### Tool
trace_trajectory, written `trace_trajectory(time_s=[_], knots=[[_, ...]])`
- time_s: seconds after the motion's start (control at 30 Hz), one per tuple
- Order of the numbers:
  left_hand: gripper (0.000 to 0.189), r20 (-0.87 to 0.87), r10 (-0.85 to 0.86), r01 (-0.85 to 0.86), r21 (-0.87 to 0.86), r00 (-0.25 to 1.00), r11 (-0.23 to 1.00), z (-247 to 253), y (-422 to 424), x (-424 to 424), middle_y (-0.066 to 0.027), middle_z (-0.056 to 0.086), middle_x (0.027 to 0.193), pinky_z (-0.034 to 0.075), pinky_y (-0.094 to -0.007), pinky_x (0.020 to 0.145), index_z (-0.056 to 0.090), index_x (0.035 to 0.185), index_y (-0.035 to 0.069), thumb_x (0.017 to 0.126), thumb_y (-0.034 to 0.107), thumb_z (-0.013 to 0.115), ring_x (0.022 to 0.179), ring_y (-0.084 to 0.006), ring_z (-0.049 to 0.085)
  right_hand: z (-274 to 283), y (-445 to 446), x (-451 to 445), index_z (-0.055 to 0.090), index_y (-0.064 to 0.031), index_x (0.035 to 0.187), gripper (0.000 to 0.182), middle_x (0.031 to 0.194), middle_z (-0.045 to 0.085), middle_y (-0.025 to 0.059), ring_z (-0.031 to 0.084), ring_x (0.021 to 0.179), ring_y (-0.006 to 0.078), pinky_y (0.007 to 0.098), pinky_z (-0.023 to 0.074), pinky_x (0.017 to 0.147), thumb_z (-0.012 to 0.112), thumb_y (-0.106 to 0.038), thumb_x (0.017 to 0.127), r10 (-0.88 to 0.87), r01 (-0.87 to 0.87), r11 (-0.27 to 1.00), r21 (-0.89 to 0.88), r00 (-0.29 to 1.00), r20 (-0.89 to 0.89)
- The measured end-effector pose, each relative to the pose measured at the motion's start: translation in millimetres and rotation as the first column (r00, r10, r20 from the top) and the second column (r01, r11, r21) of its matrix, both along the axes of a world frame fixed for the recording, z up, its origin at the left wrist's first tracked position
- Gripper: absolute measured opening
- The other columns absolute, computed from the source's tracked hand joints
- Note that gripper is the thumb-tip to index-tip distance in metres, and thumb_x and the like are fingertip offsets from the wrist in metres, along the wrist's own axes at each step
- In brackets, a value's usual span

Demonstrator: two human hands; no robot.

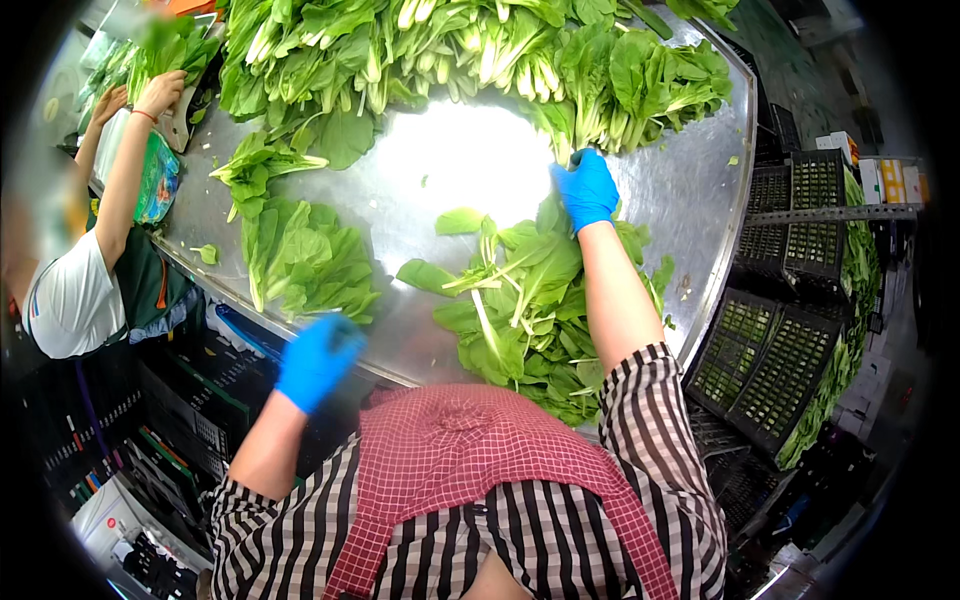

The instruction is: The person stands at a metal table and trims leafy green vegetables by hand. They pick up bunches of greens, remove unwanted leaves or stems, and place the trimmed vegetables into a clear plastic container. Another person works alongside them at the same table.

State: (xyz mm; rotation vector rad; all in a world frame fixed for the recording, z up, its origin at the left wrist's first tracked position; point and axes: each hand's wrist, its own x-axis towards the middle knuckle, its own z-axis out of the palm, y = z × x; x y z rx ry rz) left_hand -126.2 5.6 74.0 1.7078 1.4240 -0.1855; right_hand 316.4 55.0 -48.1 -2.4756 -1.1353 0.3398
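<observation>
My left hand (pixel 319 360), in a blue glove, is over the table's near edge, just below a pile of leafy greens (pixel 307 259). It is blurred, and its fingers look curled; whether it holds anything is unclear. My right hand (pixel 589 189), also gloved in blue, reaches forward to the stem ends of leafy greens (pixel 589 90) at the right of the big heap. Its fingers are bent against the stems, but the grip itself is hidden. Loose leaves and stalks (pixel 532 300) lie beneath and beside my right forearm. A small bunch (pixel 262 169) rests left of centre.
A long heap of greens (pixel 420 45) lines the far side of the metal table (pixel 675 187). A co-worker's hands (pixel 161 94) hold greens at the far left. Black plastic crates (pixel 784 375) with greens stand beyond the table's raised right edge.
</observation>
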Motion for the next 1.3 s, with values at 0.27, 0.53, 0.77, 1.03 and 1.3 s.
trace_trajectory(time_s=[0.27, 0.53, 0.77, 1.03, 1.3], knots=[[0.037, 0.182, -0.037, -0.017, 0.286, 0.983, 0.958, -88, 26, 2, -0.0173, 0.061, 0.103, 0.049, -0.0386, 0.083, 0.059, 0.106, 0.004, 0.077, 0.024, 0.072, 0.096, -0.0323, 0.061, 19, -31, 3, 0.067, 0.0000, 0.090, 0.036, 0.077, 0.068, 0.0104, 0.062, 0.066, 0.0216, 0.0328, 0.0493, 0.064, 0.068, -0.035, 0.083, -0.045, 0.100, 0.993, 0.063, 0.812, -0.582], [0.033, 0.112, -0.069, 0.041, 0.230, 0.991, 0.972, -16, 64, 49, -0.0145, 0.065, 0.099, 0.050, -0.0363, 0.080, 0.062, 0.106, 0.005, 0.079, 0.022, 0.071, 0.090, -0.0298, 0.064, 81, -88, -58, 0.066, -0.0016, 0.102, 0.026, 0.074, 0.062, 0.0005, 0.050, 0.056, 0.0059, 0.0195, 0.0400, 0.053, 0.057, -0.024, 0.095, 0.075, 0.211, 0.967, 0.141, 0.296, -0.952], [0.032, 0.735, 0.419, -0.105, -0.434, 0.533, 0.895, -18, 46, 186, -0.0065, 0.065, 0.097, 0.048, -0.0256, 0.082, 0.061, 0.112, 0.001, 0.085, 0.016, 0.068, 0.089, -0.0144, 0.061, 83, -104, -96, 0.061, -0.0039, 0.110, 0.026, 0.072, 0.055, -0.0030, 0.047, 0.057, 0.0063, 0.0187, 0.0376, 0.053, 0.059, -0.024, 0.094, 0.153, 0.177, 0.970, 0.166, 0.086, -0.985], [0.028, 0.489, 0.856, -0.168, -0.841, 0.170, 0.514, -54, 18, 199, -0.0090, 0.065, 0.102, 0.053, -0.0316, 0.077, 0.057, 0.114, 0.002, 0.089, 0.014, 0.063, 0.082, -0.0181, 0.063, 73, -109, -118, 0.058, -0.0051, 0.105, 0.014, 0.071, 0.054, -0.0009, 0.046, 0.056, 0.0053, 0.0190, 0.0372, 0.048, 0.055, -0.015, 0.095, 0.193, 0.474, 0.842, 0.259, 0.185, -0.964], [0.026, 0.604, 0.708, -0.446, -0.554, 0.365, 0.703, -94, 73, 137, -0.0077, 0.065, 0.100, 0.051, -0.0316, 0.075, 0.059, 0.109, 0.004, 0.087, 0.016, 0.064, 0.087, -0.0182, 0.063, 71, -103, -22, 0.068, -0.0066, 0.101, 0.021, 0.090, 0.068, 0.0084, 0.065, 0.077, 0.0206, 0.0329, 0.0516, 0.071, 0.067, -0.017, 0.083, 0.654, -0.685, 0.718, 0.123, 0.605, -0.453]])
